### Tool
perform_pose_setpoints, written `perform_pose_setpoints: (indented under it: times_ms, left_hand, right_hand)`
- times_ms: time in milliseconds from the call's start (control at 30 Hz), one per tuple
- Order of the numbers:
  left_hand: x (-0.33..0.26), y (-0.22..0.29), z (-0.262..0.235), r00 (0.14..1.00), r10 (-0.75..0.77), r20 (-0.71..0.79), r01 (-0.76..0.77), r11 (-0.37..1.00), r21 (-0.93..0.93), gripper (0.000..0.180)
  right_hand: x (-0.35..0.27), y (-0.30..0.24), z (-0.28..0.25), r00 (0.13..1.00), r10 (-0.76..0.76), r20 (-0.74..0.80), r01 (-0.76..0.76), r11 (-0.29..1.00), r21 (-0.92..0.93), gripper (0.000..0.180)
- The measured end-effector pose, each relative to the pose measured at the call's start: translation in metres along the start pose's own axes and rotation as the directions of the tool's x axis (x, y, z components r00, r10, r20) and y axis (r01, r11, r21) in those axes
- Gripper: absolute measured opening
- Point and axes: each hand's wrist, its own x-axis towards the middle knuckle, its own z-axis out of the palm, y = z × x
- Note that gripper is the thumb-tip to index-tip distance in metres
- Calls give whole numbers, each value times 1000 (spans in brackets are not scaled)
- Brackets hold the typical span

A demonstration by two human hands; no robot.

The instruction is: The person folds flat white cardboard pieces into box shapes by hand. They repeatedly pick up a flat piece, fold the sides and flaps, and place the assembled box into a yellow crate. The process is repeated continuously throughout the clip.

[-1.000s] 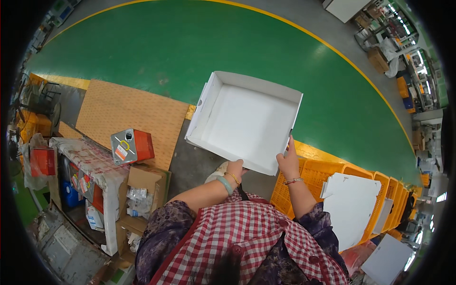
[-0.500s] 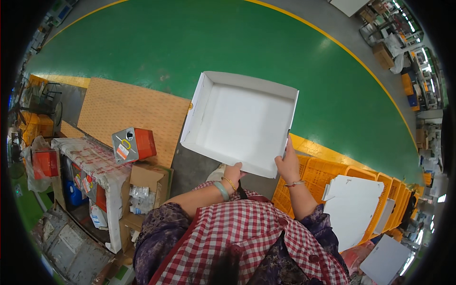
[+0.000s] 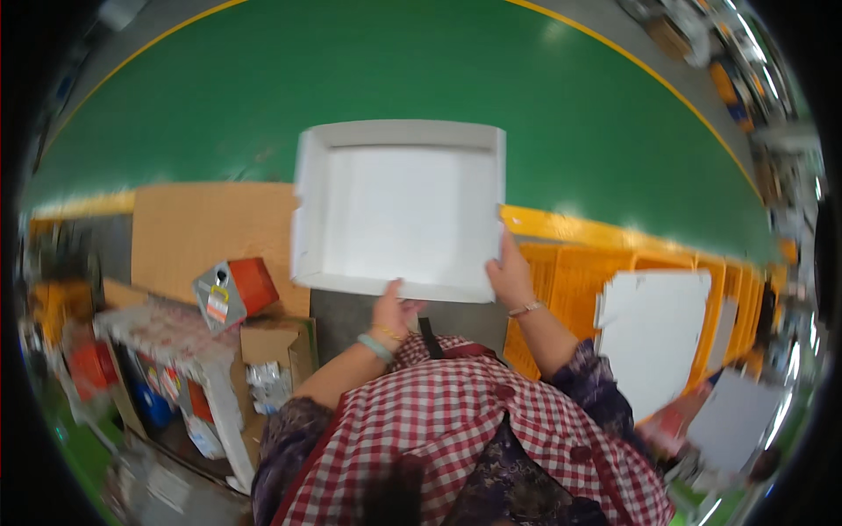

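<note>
A shallow white cardboard box [image 3: 403, 215], its open side facing me, is held up in front of my body. My left hand [image 3: 392, 312] grips its near wall from below, thumb over the edge and the other fingers mostly hidden. At the near right corner my right hand [image 3: 510, 273] is closed on the side wall, with its fingers hidden behind the cardboard. The inside of the box is bare white.
On the left, a red and grey metal can [image 3: 237, 292] stands by a covered bench [image 3: 167, 333] and a brown carton [image 3: 267, 344]. Yellow crates [image 3: 544, 289] and white sheets [image 3: 653, 342] are on the right. A tan board [image 3: 215, 219] lies beyond the can.
The box has shifted left in the view and turned squarer to me, both hands moving with it. My left hand has slid left along the near wall. The surroundings have swung with my head.
</note>
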Motion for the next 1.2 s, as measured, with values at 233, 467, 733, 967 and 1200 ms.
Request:
perform_pose_setpoints:
  times_ms: [233, 467, 733, 967, 1200]
  left_hand:
    - [-4, 54, -65, 926, 358, -117, -344, 930, 127, 29]
    - [47, 47, -77, 884, 431, -179, -361, 875, 323, 26]
    - [4, 108, -76, 910, 405, -88, -396, 913, 103, 30]
    - [-25, 195, -94, 917, 319, 239, -249, 926, -283, 50]
    - [-34, 126, -80, 952, 271, 143, -269, 962, -37, 46]
  right_hand:
    - [6, -25, 44, 991, -133, 32, 112, 921, 374, 64]
    - [43, 90, 72, 975, 202, -95, -140, 885, 444, 54]
    - [27, 144, 86, 928, 369, -61, -326, 877, 354, 56]
    - [17, 130, 86, 939, 320, 123, -343, 868, 358, 51]
    - [5, 131, 120, 924, 376, -74, -304, 837, 455, 43]
